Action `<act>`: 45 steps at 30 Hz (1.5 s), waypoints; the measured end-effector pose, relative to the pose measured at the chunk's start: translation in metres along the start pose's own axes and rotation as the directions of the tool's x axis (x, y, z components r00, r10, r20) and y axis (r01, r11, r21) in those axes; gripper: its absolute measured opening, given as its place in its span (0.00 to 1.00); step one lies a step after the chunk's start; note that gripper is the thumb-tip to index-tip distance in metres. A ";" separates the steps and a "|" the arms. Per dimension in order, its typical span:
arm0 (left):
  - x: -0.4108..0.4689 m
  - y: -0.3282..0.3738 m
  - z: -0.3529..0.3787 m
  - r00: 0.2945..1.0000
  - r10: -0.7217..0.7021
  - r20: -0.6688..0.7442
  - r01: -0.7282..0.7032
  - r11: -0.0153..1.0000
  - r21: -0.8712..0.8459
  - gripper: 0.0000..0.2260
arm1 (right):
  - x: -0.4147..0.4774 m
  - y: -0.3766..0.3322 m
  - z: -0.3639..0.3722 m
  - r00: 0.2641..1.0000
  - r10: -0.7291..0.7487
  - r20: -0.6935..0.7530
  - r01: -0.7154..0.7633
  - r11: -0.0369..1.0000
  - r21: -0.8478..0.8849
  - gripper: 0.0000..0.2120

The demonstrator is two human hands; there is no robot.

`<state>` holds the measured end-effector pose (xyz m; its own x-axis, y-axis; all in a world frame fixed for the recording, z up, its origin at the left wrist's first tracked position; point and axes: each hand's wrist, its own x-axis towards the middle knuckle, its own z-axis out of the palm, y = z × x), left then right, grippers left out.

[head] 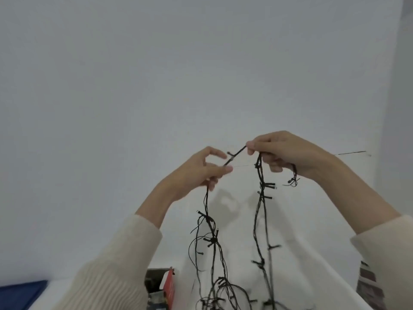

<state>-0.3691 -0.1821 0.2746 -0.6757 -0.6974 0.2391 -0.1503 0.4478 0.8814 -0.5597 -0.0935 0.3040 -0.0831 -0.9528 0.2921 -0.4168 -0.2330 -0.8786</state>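
Light string point(261, 193) held up before the wall, 1 short span taut between left hand point(199, 171) and right hand point(286, 151), fingers of both pinching it beside a thin wire point(350, 153). Most of the string hangs tangled below, apparently not yet hung.

The light string point(260, 198) is black all through, cord and small bulb stubs alike. Behind it the wall point(156, 74) is a plain pale grey-white with no pattern, crossed at the right by a thin dark wire point(350, 153). The left sleeve point(116, 271) and the right sleeve point(388, 247) are cream, with a fine ribbed knit pattern. At the lower left edge lies a flat deep-blue thing point(20, 291). Beside the left sleeve a carton point(168, 287) shows a red face with a white patch and a dark inside. At the right edge a blurred cloth point(367, 285) seems striped brown and white.
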 end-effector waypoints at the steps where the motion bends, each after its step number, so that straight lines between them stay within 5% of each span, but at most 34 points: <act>1: -0.004 -0.014 0.001 0.998 -0.028 0.048 0.027 0.999 0.025 0.12 | 0.001 0.000 -0.003 0.998 -0.005 -0.058 0.008 0.999 0.047 0.11; 7: -0.016 -0.062 0.000 0.980 -0.137 0.145 0.118 0.984 0.137 0.05 | 0.007 0.010 -0.003 0.946 -0.016 -0.325 0.066 0.987 0.145 0.11; 10: -0.014 -0.057 -0.010 0.990 -0.106 0.090 0.099 0.992 0.081 0.06 | 0.009 0.013 -0.004 0.909 0.000 -0.418 0.095 0.973 0.208 0.12; 16: -0.017 -0.064 -0.023 0.988 -0.147 -0.036 0.151 0.935 0.322 0.05 | 0.014 0.012 -0.012 0.882 -0.009 -0.472 0.115 0.974 0.195 0.12; 19: -0.014 -0.059 -0.026 0.981 -0.052 -0.186 0.072 0.992 0.106 0.03 | 0.013 0.011 -0.008 0.904 -0.046 -0.425 -0.024 0.987 -0.158 0.08; 22: -0.007 -0.033 -0.025 0.963 0.062 -0.261 -0.070 0.997 -0.021 0.03 | 0.012 0.008 0.001 0.946 -0.031 -0.322 -0.157 0.827 -0.540 0.17; 26: 0.005 0.003 -0.016 0.961 0.189 -0.201 -0.146 0.967 0.210 0.05 | 0.011 -0.007 0.027 1.000 0.002 -0.012 -0.005 0.949 -0.316 0.15; 28: 0.009 0.011 -0.013 0.953 0.228 -0.197 -0.177 0.953 0.245 0.06 | 0.016 -0.009 0.033 0.999 -0.027 0.020 0.031 0.969 -0.243 0.11; 31: 0.008 0.003 -0.016 0.970 0.175 -0.170 -0.155 0.980 0.125 0.05 | 0.021 -0.009 0.025 0.992 -0.056 -0.115 0.030 0.976 -0.216 0.11; 33: 0.000 -0.017 -0.017 0.997 0.062 -0.038 -0.053 0.980 0.193 0.06 | 0.025 -0.008 0.012 0.962 -0.061 -0.265 0.030 0.993 -0.118 0.11; 35: -0.012 -0.044 -0.022 0.994 -0.076 0.079 0.053 0.963 0.265 0.07 | 0.028 -0.005 -0.006 0.883 -0.045 -0.467 0.057 0.998 0.012 0.12; 37: -0.023 -0.064 -0.030 0.983 -0.163 0.089 0.139 0.964 0.228 0.08 | 0.030 0.001 -0.023 0.799 -0.053 -0.599 0.037 0.999 -0.040 0.12; 41: -0.022 -0.051 -0.039 0.995 -0.091 -0.049 0.091 0.996 -0.003 0.09 | 0.021 0.009 -0.020 0.939 -0.055 -0.340 -0.145 0.832 -0.535 0.06; 43: -0.013 -0.024 -0.030 0.999 0.005 -0.041 -0.003 0.998 0.055 0.10 | 0.013 0.003 0.001 0.993 -0.025 -0.114 -0.038 0.858 -0.512 0.16; 45: -0.005 0.005 -0.018 0.996 0.091 -0.005 -0.089 0.984 0.152 0.11 | 0.008 -0.005 0.024 0.995 -0.024 0.096 0.059 0.925 -0.375 0.14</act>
<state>-0.3534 -0.1862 0.2849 -0.6831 -0.6564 0.3202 -0.1972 0.5879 0.7845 -0.5364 -0.1048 0.3021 0.0145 -0.9612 0.2756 -0.7302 -0.1985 -0.6538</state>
